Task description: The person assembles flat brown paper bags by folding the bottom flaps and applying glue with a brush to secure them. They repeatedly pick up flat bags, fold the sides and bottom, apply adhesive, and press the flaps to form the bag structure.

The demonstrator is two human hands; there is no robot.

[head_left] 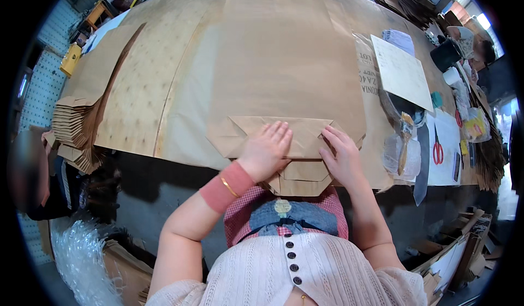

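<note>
A large brown kraft paper bag (pixel 284 71) lies flat in front of me, its near end folded into a flat bottom with diagonal corner creases. My left hand (pixel 267 149) rests on the middle of that folded bottom, fingers stretched out. On its right part lies my right hand (pixel 341 152), fingertips near the corner crease and thumb apart from the fingers. Neither hand grips anything. Below my hands, another folded bag bottom (pixel 304 178) juts out past the table edge towards my lap.
A stack of folded paper bags (pixel 82 118) hangs over the table's left edge. At right are a white board (pixel 401 71), a brush (pixel 405 142), red-handled scissors (pixel 438 150) and a long blade (pixel 421 167). Another person (pixel 33 164) is at the far left.
</note>
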